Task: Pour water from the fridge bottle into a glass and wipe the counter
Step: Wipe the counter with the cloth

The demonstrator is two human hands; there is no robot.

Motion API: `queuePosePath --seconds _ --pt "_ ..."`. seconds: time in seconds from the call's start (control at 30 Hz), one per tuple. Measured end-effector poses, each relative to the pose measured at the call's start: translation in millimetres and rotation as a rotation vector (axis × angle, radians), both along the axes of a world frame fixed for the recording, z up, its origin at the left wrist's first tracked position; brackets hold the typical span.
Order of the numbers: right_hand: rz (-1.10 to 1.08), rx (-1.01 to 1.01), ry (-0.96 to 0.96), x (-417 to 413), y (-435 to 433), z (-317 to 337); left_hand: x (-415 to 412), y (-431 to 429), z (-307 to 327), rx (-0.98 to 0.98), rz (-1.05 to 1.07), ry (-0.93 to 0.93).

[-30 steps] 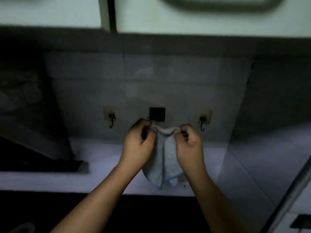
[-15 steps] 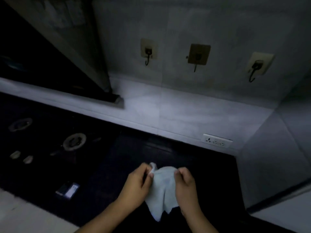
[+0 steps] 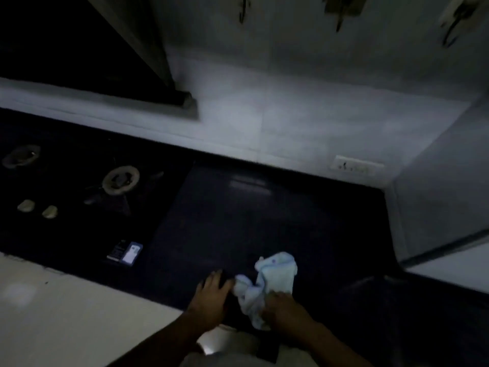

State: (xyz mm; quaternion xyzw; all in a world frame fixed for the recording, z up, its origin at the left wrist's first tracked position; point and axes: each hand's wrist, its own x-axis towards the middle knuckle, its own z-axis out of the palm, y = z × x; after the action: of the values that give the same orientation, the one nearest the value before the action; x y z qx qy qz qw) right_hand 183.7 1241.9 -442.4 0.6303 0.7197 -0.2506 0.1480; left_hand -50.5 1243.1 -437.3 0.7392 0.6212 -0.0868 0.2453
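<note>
Cloth (image 3: 267,280), pale blue and crumpled, lies on the dark counter (image 3: 264,221) at the lower centre of the frame; the right hand (image 3: 284,309) grips its near end with curled fingers; the left hand (image 3: 211,295) rests flat just left of it, fingers straight, touching the cloth's edge; at left sit 2 stove burners (image 3: 121,179) and a small box (image 3: 125,252); a wall socket (image 3: 356,166) is at right; 3 hooks (image 3: 341,11) hang along the top.
</note>
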Motion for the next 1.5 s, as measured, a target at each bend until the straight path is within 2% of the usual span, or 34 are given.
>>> queuePosePath --seconds 0.07,0.17,0.2,0.33,0.43,0.67,0.73,0.8,0.83,0.93,1.0,1.07,1.13,1.2,1.27,1.4,1.5 --pt "0.002 0.067 -0.021 -14.5 2.4 13.4 -19.5 6.1 -13.0 0.028 -0.019 0.0" --pt "-0.071 0.167 -0.021 -34.2 -5.3 17.0 -56.8 8.4 -23.0 0.089 0.104 0.003" --pt "-0.105 0.125 -0.002 -44.4 -12.1 15.2 -71.2 8.5 -27.8 0.147 0.16 0.018" --pt "-0.124 0.035 -0.004 -69.4 -24.6 -5.4 -125.5 28.1 -36.5 0.15 0.393 0.03" --pt "-0.174 0.051 -0.002 -70.2 -21.4 -11.7 -146.2 39.0 -44.6 0.163 0.368 0.018" --pt "-0.698 0.132 0.069 5.8 -10.3 -14.4 -153.0 38.0 -61.2 0.291 0.303 -0.009" --pt "-0.916 0.149 0.171 9.1 15.9 -7.3 -154.2 38.5 -64.5 0.316 0.329 -0.01" --pt "-1.104 0.237 0.169 -10.6 47.7 -11.9 -154.1 39.2 -65.1 0.309 0.342 0.007" --pt "-1.024 0.287 0.126 -28.8 58.3 -19.8 -154.1 39.6 -64.8 0.302 0.349 0.014" --pt "-0.446 0.263 0.113 -100.6 72.2 -49.3 -153.7 40.9 -63.9 0.309 0.352 0.021" --pt "-0.138 0.235 0.175 -151.1 70.7 -59.2 -153.2 41.4 -64.9 0.309 0.363 0.028" --pt "0.17 0.304 0.244 -186.2 68.3 -59.1 -153.2 41.2 -65.7 0.314 0.372 0.02" --pt "0.415 0.323 0.243 -190.1 74.8 -56.8 -154.6 41.4 -66.5 0.325 0.371 0.009" --pt "0.549 0.338 0.24 -159.0 94.4 -61.2 -154.3 42.1 -66.4 0.332 0.384 0.004" --pt "0.43 0.38 0.238 -108.5 114.3 -65.3 -152.8 42.1 -64.7 0.335 0.398 -0.003" --pt "-0.156 0.474 0.064 6.5 113.2 -61.4 -151.6 42.9 -64.4 0.336 0.414 -0.011" --pt "-0.578 0.436 -0.041 14.5 85.5 -58.5 -152.6 41.8 -65.4 0.338 0.407 -0.006"
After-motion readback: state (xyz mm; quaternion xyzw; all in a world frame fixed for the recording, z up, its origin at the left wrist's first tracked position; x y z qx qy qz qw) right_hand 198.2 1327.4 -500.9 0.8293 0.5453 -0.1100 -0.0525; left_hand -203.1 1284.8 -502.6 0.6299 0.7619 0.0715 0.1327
